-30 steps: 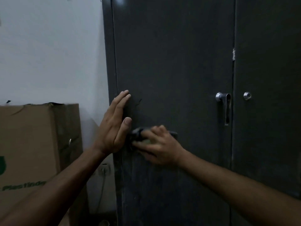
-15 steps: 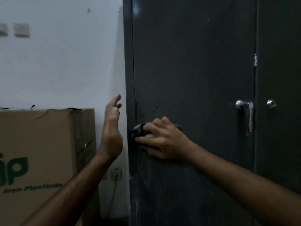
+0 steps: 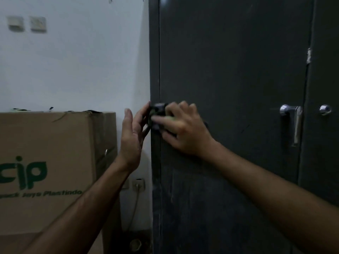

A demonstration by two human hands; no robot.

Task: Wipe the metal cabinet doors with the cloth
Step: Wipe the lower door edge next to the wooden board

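Two hands at work | right hand (image 3: 180, 128) fingers pressing cloth (image 3: 157, 114) against cabinet door (image 3: 233, 70) left edge | left hand (image 3: 133, 136) fingers straight, apart — beside cloth | next, likely: sweep onward, steady pressure

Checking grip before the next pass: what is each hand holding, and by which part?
The right hand presses the bunched cloth against the cabinet's left edge, fingers over its top. The left hand is open, holding nothing.

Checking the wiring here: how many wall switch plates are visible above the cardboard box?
2: the left switch plate and the right switch plate sit side by side high on the wall; others may lie outside view.
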